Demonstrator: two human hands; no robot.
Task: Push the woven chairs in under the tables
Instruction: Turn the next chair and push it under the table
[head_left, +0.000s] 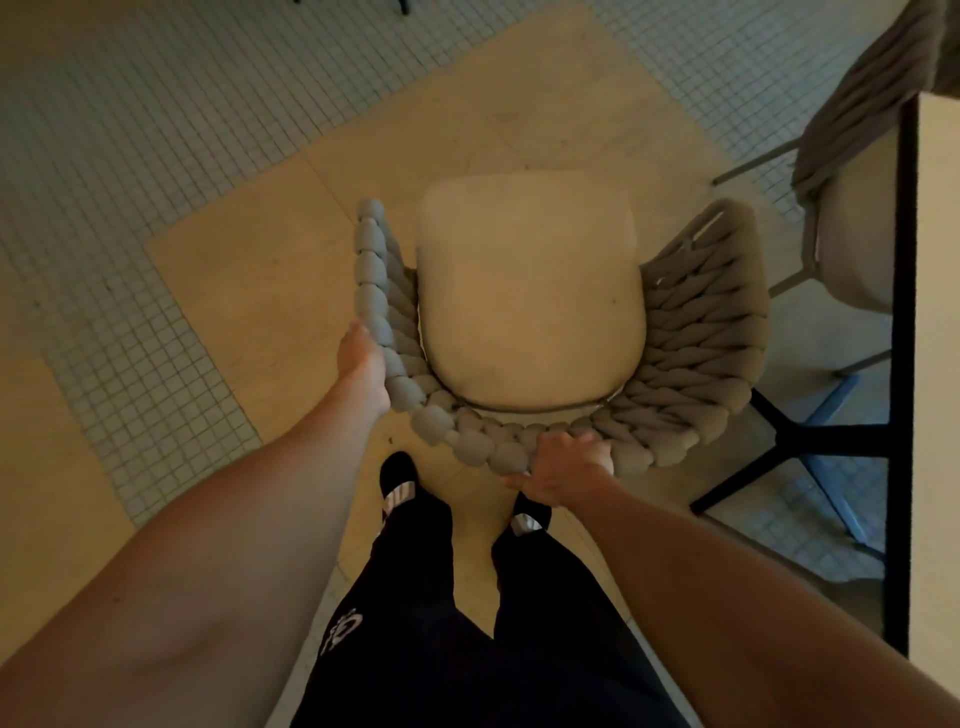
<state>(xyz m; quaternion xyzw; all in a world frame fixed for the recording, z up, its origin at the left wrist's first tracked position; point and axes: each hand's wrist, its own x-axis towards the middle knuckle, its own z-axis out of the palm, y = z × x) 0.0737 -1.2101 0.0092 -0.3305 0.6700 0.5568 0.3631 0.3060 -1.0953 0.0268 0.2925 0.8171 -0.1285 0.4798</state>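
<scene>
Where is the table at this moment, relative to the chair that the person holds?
In the head view the table runs along the right edge, right of the held woven chair, with a second chair tucked under it.

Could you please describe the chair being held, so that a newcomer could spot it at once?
Start at the pale table with the black edge on the right. Left of it, out on the open floor, stands the woven chair. Unlike the second chair tucked at the table, both hands grip its braided backrest.

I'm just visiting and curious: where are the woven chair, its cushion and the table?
woven chair (691, 358): head view, braided right side.
cushion (530, 301): head view, middle of the seat pad.
table (940, 364): head view, bare top by its dark edge.
</scene>
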